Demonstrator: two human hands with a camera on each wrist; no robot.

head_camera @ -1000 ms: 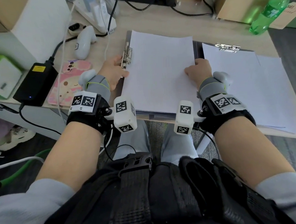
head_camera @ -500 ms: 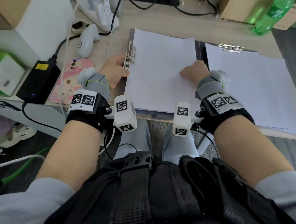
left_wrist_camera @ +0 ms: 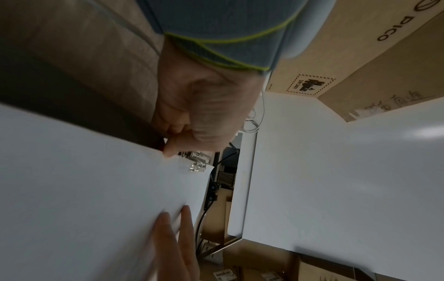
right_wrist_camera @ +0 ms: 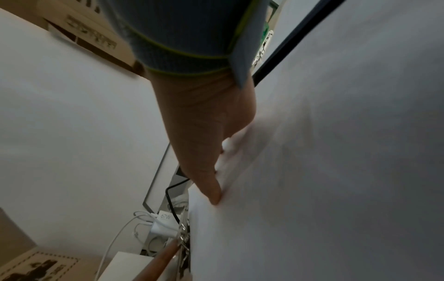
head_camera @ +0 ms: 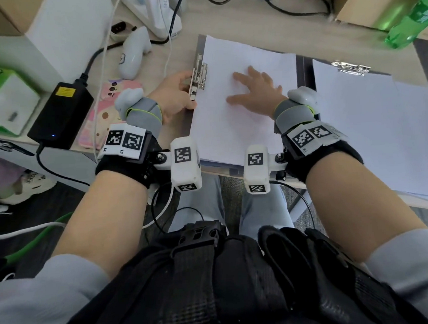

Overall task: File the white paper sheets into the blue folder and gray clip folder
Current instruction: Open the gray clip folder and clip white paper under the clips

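On the table, a stack of white paper sheets [head_camera: 239,106] lies in an open folder. The left hand [head_camera: 177,94] pinches the metal clip [head_camera: 198,76] at the stack's left edge. The right hand [head_camera: 256,90] presses flat, fingers spread. Sheets look thin, floppy, slippery; best steadied flat and gripped by edges.

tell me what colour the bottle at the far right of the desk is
Green bottle; head view shows it best.

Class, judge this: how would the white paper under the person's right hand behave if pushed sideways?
The white paper probably slides easily, lying loose and smooth. It looks thin, so likely floppy. The right hand presses it flat.
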